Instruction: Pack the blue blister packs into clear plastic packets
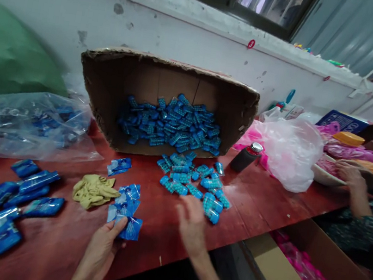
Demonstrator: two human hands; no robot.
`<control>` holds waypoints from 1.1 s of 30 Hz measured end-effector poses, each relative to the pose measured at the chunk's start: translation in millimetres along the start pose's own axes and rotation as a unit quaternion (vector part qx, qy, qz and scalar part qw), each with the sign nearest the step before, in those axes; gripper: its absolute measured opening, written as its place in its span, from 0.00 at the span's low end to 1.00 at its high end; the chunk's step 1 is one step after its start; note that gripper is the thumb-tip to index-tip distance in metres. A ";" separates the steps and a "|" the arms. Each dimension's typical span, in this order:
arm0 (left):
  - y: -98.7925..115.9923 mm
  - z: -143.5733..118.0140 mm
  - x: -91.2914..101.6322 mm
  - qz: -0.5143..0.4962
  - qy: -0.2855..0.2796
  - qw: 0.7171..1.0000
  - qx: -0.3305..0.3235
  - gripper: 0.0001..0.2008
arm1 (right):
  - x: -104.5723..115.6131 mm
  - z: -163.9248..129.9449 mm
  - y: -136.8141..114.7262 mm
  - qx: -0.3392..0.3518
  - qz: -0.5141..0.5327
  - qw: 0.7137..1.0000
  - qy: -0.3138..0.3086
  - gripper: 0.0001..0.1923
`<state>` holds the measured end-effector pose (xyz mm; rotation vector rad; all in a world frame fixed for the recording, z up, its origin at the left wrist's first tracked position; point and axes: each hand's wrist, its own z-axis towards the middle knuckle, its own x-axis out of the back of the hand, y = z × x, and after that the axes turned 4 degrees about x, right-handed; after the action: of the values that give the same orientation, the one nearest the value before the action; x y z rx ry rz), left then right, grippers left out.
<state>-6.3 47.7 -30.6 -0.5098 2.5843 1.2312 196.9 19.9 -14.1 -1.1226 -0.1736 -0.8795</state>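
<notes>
The left hand (pixel 100 251) pinches a small blue-printed plastic sachet (pixel 131 228) between thumb and fingers at the near table edge. The right hand (pixel 191 225), fingers spread and empty, hovers just short of the loose pile of small blue ribbed plastic pieces (pixel 194 183) spilling from the tipped brown cardboard box (pixel 111 82)

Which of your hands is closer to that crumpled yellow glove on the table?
Left. The left hand lies just below and right of the glove, holding a blue packet. The right hand is farther right, near the loose blue pieces.
</notes>
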 end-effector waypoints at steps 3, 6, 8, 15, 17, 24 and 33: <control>-1.9 0.4 5.3 -0.012 -0.043 0.999 0.004 0.16 | 29.3 8.7 52.9 -0.046 -0.124 0.986 0.102 0.19; -3.7 -1.8 8.5 -0.023 -0.043 0.998 0.038 0.15 | 26.1 5.6 88.5 -0.061 -0.243 0.964 0.087 0.25; -4.0 -3.9 9.6 -0.030 -0.023 0.997 0.066 0.13 | 8.9 -0.9 91.4 -0.043 -0.260 0.963 0.058 0.27; -2.4 -7.4 14.5 -0.045 -0.017 0.994 0.097 0.13 | -44.4 -3.0 43.1 -0.040 -0.227 0.973 0.006 0.25; -3.3 -6.1 17.1 -0.052 -0.018 0.994 0.093 0.13 | -47.7 -2.4 25.3 -0.035 -0.191 0.981 0.002 0.24; -1.7 -4.3 19.6 -0.021 -0.031 0.999 0.007 0.16 | -55.4 -18.2 -49.7 -0.130 0.272 0.931 -0.204 0.21; 0.2 -2.2 23.7 0.032 -0.005 0.998 -0.049 0.18 | -67.9 -13.9 -65.8 -0.277 0.462 0.802 -0.258 0.21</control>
<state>-28.1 41.1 -37.4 -0.4401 2.5593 1.3846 102.5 34.3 -9.9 -1.7460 0.2079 0.3098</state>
